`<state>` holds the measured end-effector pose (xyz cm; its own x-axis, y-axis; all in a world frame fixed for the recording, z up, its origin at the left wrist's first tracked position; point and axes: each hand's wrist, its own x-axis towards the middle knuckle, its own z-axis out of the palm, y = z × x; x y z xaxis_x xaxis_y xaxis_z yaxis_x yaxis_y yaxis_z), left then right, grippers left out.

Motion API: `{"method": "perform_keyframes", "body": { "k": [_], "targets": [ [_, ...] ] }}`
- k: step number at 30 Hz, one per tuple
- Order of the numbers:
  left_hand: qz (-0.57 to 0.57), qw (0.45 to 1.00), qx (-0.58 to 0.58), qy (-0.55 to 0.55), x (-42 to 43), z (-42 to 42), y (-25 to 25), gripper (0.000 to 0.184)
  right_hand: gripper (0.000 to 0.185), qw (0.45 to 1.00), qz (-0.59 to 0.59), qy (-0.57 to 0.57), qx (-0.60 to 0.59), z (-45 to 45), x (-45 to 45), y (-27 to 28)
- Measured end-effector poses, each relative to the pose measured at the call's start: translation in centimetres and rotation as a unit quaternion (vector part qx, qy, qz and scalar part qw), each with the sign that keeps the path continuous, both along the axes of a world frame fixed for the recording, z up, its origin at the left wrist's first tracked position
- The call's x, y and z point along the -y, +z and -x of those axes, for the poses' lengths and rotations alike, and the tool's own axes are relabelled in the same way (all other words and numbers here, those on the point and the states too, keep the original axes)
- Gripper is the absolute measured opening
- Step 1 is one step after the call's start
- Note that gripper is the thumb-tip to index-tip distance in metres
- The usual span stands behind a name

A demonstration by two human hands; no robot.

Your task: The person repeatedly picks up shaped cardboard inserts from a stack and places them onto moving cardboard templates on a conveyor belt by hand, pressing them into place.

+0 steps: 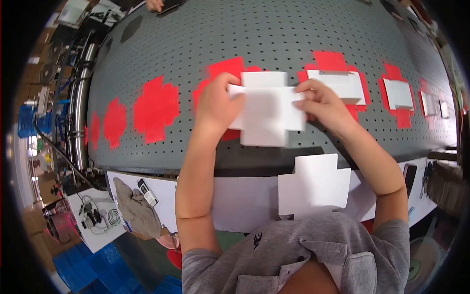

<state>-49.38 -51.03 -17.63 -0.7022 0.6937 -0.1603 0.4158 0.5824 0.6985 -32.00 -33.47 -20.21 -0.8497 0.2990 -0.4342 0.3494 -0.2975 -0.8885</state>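
Observation:
A white cross-shaped sheet (264,110) is held up between my two hands, above a red sheet (226,67) on the perforated grey table. My left hand (218,104) is closed on its left flap. The fingers of my right hand (320,104) pinch the right flap. Part of the red sheet is hidden behind the white one. To the right, a white piece with folded-up edges (338,86) lies on another red sheet. Below, near my body, another white cross-shaped sheet (314,183) rests at the table's front edge.
Red cross-shaped sheets (156,109) lie in a row to the left. White pieces on red sheets (399,94) continue to the right. A phone (147,192) and grey cloth (134,208) lie front left. Another person's hand (154,5) shows at the far edge.

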Motion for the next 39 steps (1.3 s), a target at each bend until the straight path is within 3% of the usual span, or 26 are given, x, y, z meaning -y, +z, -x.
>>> {"method": "perform_keyframes", "body": {
  "k": [1,3,4,7,22,28,31,34,36,38,39],
  "targets": [
    [-0.003,1.000,-0.003,0.009,0.5,1.1,-0.5,0.028,0.025,0.998,-0.015,0.061,-0.001,1.3,0.6,0.1],
    [0.072,0.974,-0.208,0.052,1.4,3.1,-2.3,0.028,0.035,0.989,-0.058,0.134,-0.032,3.4,2.0,-1.2],
    [0.070,0.974,-0.208,0.057,1.4,3.9,-2.7,0.028,0.035,0.988,-0.061,0.139,-0.031,4.1,2.1,-1.5],
    [0.076,0.986,-0.148,0.028,1.0,4.8,-3.5,0.034,0.033,0.966,-0.213,0.142,0.017,4.9,2.3,-2.0],
    [0.104,0.987,-0.110,-0.049,0.1,5.3,-3.2,0.046,0.035,0.945,-0.299,0.122,0.040,4.2,2.5,-2.5],
    [0.116,0.989,-0.083,-0.044,-0.7,4.7,-3.3,0.045,0.036,0.948,-0.296,0.107,0.042,3.6,2.0,-2.7],
    [0.085,0.990,-0.100,-0.054,-0.8,4.5,-4.0,0.039,0.036,0.947,-0.300,0.101,0.048,3.3,1.7,-2.9],
    [0.134,0.980,-0.130,-0.063,-0.7,4.0,-4.0,0.026,0.035,0.939,-0.325,0.103,0.051,3.0,1.8,-2.6],
    [0.031,0.915,-0.362,-0.178,0.2,3.7,-5.0,0.021,0.033,0.930,-0.349,0.108,0.049,2.4,1.9,-2.1],
    [0.024,0.911,-0.343,-0.229,1.8,3.5,-5.4,0.028,0.027,0.897,-0.416,0.130,0.078,0.7,2.4,-1.1],
    [0.015,0.906,-0.320,-0.278,2.5,3.5,-5.5,0.035,0.023,0.936,-0.318,0.129,0.082,-0.7,2.4,-0.9]
  ]
}}
